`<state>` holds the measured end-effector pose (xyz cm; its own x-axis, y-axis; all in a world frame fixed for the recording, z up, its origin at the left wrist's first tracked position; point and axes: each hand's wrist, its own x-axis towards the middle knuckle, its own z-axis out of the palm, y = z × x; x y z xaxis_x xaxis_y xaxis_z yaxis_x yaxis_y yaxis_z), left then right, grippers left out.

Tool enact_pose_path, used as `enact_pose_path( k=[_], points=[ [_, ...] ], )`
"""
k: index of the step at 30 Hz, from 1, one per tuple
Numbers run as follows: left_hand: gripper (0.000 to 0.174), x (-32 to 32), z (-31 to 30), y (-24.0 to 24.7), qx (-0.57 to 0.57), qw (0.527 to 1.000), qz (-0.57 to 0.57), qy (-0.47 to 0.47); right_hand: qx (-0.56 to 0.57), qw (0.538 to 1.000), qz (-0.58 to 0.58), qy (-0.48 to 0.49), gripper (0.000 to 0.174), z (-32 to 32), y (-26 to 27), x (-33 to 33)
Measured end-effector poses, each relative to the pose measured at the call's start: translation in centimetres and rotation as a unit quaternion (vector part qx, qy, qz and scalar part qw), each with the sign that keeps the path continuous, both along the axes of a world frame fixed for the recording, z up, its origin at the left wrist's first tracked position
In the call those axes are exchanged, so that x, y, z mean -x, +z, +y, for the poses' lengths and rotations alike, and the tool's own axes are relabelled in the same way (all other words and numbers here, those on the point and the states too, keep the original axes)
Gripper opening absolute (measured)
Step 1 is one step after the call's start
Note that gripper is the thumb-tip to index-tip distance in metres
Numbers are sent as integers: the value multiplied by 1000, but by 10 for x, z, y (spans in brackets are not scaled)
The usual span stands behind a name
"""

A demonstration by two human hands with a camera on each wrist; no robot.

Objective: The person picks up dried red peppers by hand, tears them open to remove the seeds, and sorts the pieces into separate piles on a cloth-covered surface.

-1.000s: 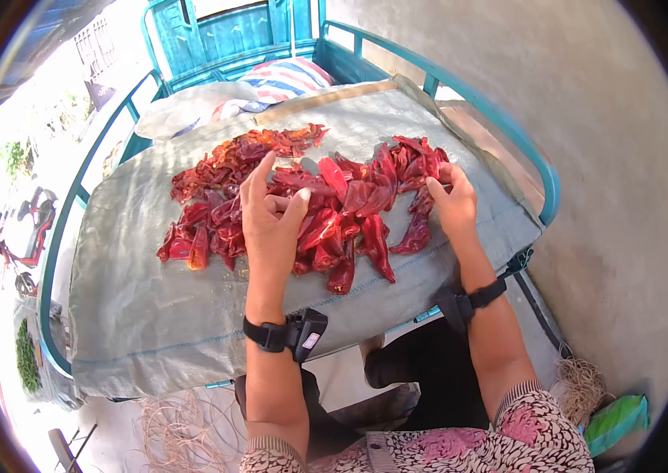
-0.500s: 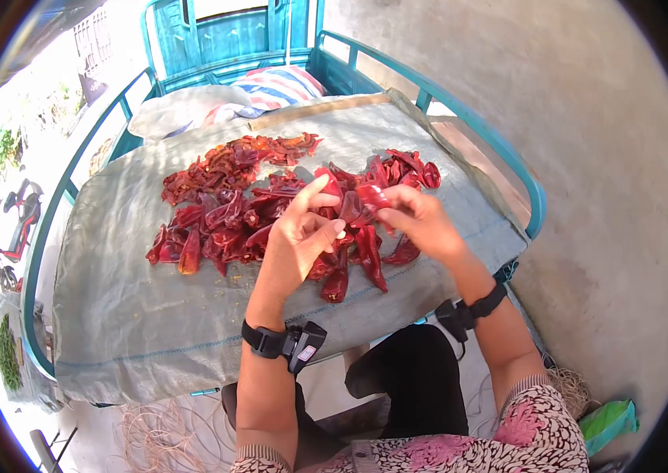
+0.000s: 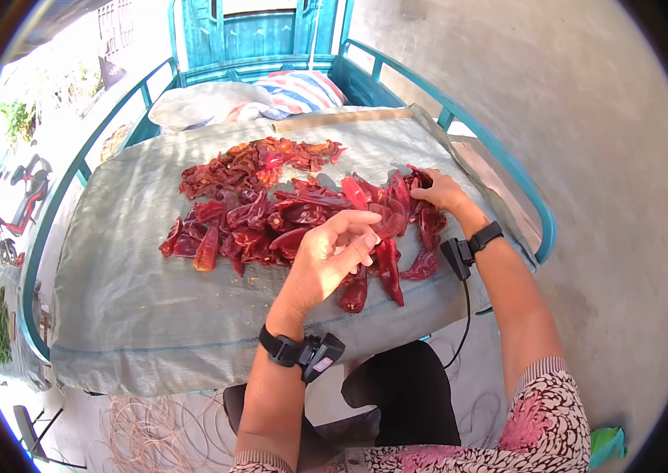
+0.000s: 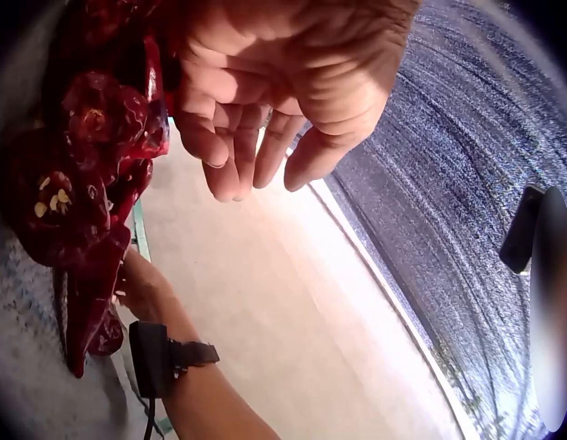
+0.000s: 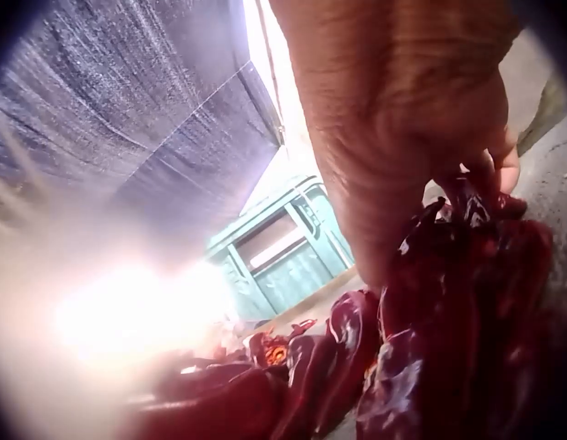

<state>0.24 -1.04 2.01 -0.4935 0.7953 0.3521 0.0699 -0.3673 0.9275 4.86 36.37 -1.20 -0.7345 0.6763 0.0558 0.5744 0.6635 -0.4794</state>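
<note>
Dried red peppers (image 3: 251, 236) lie in a wide pile on a grey woven sheet (image 3: 152, 315). My left hand (image 3: 332, 260) hovers over the near side of the pile, its fingers loosely bent. In the left wrist view nothing shows between that hand's thumb and fingers (image 4: 219, 156). At the pile's right end my right hand (image 3: 440, 193) reaches down, thumb and fingers around a dark red pepper (image 5: 467, 206); the fingertips are partly hidden. Beside the left hand in its wrist view, a split pepper (image 4: 54, 202) shows pale seeds.
Smaller red pepper pieces (image 3: 235, 169) form a separate heap farther back. A teal cart rail (image 3: 499, 150) runs along the right of the sheet, another (image 3: 58, 213) along the left. Behind lie a pale sack (image 3: 208, 104) and a striped sack (image 3: 302, 91).
My right hand went from the pile's right end to beside the left hand with a red pepper, then back to the right end. The left hand moved nearer and to the right.
</note>
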Motion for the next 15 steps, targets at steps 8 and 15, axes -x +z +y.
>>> enact_pose_path(
  k=[8, 15],
  points=[
    [27, 0, 0, -2, 28, 999, 2, 19, 261, 948, 164, 78, 20, -87, 54, -18],
    [45, 0, 4, -8, 5, 997, -35, 70, 325, 888, 287, 150, 21, -131, 76, -40]
  ],
)
